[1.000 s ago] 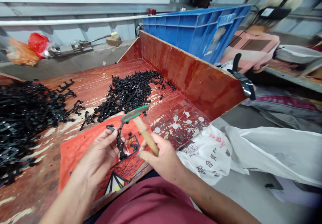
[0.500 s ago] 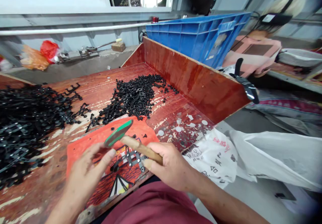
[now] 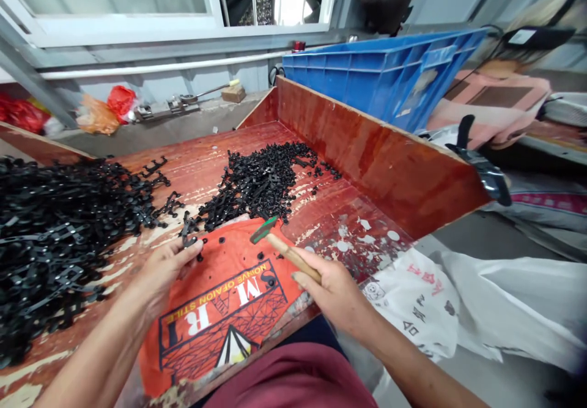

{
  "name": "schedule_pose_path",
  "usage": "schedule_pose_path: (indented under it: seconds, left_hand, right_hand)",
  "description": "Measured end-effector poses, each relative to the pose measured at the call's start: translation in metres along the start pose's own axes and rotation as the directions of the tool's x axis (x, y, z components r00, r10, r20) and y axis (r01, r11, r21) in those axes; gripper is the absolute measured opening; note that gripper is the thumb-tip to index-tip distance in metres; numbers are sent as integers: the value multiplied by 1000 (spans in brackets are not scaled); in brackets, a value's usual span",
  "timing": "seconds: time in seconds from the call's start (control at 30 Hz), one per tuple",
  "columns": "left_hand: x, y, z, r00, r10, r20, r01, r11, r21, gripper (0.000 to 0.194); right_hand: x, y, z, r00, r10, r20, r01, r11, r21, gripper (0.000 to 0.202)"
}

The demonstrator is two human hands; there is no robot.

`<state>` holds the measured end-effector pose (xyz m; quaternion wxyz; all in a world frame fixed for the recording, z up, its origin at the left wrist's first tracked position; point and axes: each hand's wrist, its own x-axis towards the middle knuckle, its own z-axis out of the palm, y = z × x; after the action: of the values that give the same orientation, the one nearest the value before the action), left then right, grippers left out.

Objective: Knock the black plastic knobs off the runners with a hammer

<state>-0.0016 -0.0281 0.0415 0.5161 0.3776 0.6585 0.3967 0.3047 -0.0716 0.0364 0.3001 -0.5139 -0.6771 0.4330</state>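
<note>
Slanting, the hammer handle (image 3: 288,252) points forward-left.

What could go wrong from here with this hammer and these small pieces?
The right hand holds the hammer over the orange cloth; if the left hand, now at a black part, comes beneath the hammer, a blow might hit it.

Loose small pieces lie on the cloth; a strike could scatter them.
</note>
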Motion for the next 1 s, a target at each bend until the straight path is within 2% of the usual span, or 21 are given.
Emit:
schedule_pose_path:
  seconds: [0.17, 0.3, 0.47, 0.67, 0.77, 0.87, 1.0]
  left_hand:
    - [32, -7, 3, 991, -127, 33, 128, 992, -22, 34]
    - [41, -9, 6, 973, -205, 108, 210, 977, -46, 34]
    - [47, -7, 6, 955, -247, 167, 255, 967, -28, 34]
    - [52, -13, 6, 953, -235, 193, 245, 969, -28, 40]
    - [53, -16, 5, 949, -242, 204, 255, 966, -40, 43]
    - [55, -17, 3, 945, -253, 206, 268, 962, -48, 43]
    - [54, -17, -1, 938, -232, 259, 253, 966, -54, 44]
  right_hand:
    - [5, 21, -7, 1000, 11, 5, -11, 997, -74, 49]
    - [14, 25, -8, 999, 19, 28, -16, 993, -116, 47]
    - [28, 23, -8, 998, -1, 62, 10, 988, -151, 47]
    - [46, 13, -6, 995, -39, 93, 59, 973, -225, 49]
    - [60, -1, 3, 982, -142, 121, 170, 950, -263, 56]
    - [75, -14, 17, 950, -258, 175, 303, 898, -319, 61]
    - [87, -18, 31, 950, -203, 238, 302, 798, -521, 60]
